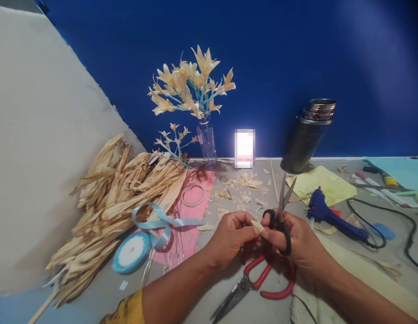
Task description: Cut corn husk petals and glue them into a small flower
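My left hand (pixel 231 236) pinches a small pale piece of dried husk (pixel 257 225) between thumb and fingers. My right hand (pixel 302 243) has its fingers through the black handles of small scissors (pixel 282 200), whose blades point up and stand slightly apart. The right thumb and fingertips also meet the husk piece at its near end. Below both hands, large red-handled scissors (pixel 254 284) lie on the table with their blades toward the lower left.
Dried husks (pixel 117 198) are heaped at left, beside a blue ribbon spool (pixel 132 253) and pink paper (pixel 195 225). Husk flowers (pixel 192 83) stand in a clear bottle (pixel 206 144). At right are a dark flask (pixel 302 144), blue glue gun (pixel 333 218), its cord and yellow paper (pixel 325 184).
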Demonstrator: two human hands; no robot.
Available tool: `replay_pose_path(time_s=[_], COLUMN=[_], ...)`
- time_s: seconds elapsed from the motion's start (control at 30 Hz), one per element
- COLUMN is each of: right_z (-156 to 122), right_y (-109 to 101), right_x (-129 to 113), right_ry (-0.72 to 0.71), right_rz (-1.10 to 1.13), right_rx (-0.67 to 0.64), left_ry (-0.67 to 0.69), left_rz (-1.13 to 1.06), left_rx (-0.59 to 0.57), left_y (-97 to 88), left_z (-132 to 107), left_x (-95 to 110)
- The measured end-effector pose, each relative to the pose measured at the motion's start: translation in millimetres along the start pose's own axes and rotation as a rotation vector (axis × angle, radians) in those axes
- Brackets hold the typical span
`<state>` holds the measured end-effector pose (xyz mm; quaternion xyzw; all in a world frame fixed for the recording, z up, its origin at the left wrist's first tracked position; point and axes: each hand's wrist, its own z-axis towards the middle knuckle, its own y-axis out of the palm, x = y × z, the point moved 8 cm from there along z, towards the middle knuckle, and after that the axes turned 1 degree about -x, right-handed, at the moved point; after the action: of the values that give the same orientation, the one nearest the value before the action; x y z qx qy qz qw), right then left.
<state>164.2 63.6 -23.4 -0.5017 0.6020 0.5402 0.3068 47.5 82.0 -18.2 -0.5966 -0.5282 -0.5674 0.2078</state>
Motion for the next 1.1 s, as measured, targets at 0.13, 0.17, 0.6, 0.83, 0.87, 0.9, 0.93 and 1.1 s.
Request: replay_pose_path(time_s=[0.13,0.17,0.6,0.83,0.87,0.9,0.93,1.1], right_z=[0.2,-0.2,1.8,4.6,4.7,4.5,3.9,-0.3], right_y=[0.4,1.3,1.5,-10.3,-7.3,-2.7,2.8,16.7], right_x=[-1.4,-1.4,-19.7,-13.4,-8.7,-2.8,3.9,24.6], right_ry=[0.006,0.019,-0.057,-0.039,-0.020,0.007,0.042,0.100], right_rz=[-0.031,-0.002,-0.424,-0.275,-0.260,-0.252,-0.253,-0.386], right_rx=[0.003,0.000,-0.086,0.065,0.048,0.012,-0.035,-0.144], left_ry=[0.003,0.006,-0.005,-0.011,0.010,0.042,0.082,0.251], left_rz=[0.030,0.010,0.222,0.098,0.029,-0.038,-0.096,-0.187], left_rx=[-0.003,-0.017,-0.164,-0.060,0.003,0.068,0.126,0.275], left_y=[-0.1,-0.2,-3.1,-3.8,-7.0,-10.8,-14.5,-25.2], left_z=[-0.9,-1.1,1.4,2.2,2.8,3.2,3.5,1.5], left_x=[3.1,4.7,5.7,3.5,4.7,6.3,8.2,17.5])
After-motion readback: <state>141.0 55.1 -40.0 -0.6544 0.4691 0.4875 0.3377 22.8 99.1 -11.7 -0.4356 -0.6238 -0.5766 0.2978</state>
